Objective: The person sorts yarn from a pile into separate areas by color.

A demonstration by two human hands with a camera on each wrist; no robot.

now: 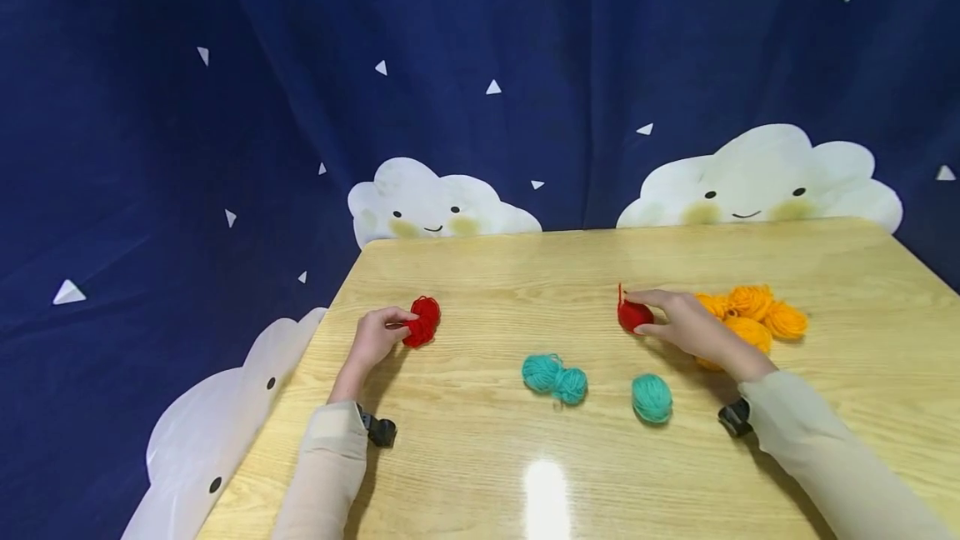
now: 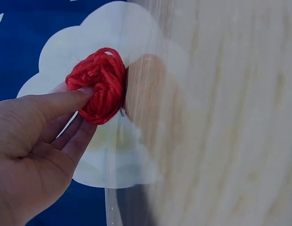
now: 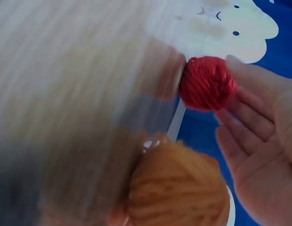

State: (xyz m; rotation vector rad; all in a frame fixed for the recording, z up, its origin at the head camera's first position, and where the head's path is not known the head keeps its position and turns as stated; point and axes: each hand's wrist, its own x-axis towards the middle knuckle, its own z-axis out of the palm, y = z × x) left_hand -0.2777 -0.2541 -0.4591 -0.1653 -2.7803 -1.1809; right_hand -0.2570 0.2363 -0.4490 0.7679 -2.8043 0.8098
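Observation:
My left hand (image 1: 377,337) pinches a looped bundle of red yarn (image 1: 424,322) at the table's left; in the left wrist view the thumb lies across the red bundle (image 2: 104,87). On the right, my right hand (image 1: 686,325) holds a red yarn ball (image 1: 634,315) between thumb and fingers, a loose strand standing up from it. The right wrist view shows that red ball (image 3: 208,84) at the fingertips of the hand (image 3: 263,127), beside a large orange ball (image 3: 179,188).
Several orange yarn balls (image 1: 752,302) lie together beyond my right wrist. A teal bundle tied at its middle (image 1: 542,373) and a teal ball (image 1: 652,398) lie on the wooden table (image 1: 480,473). A dark blue curtain (image 1: 450,15) with clouds hangs behind.

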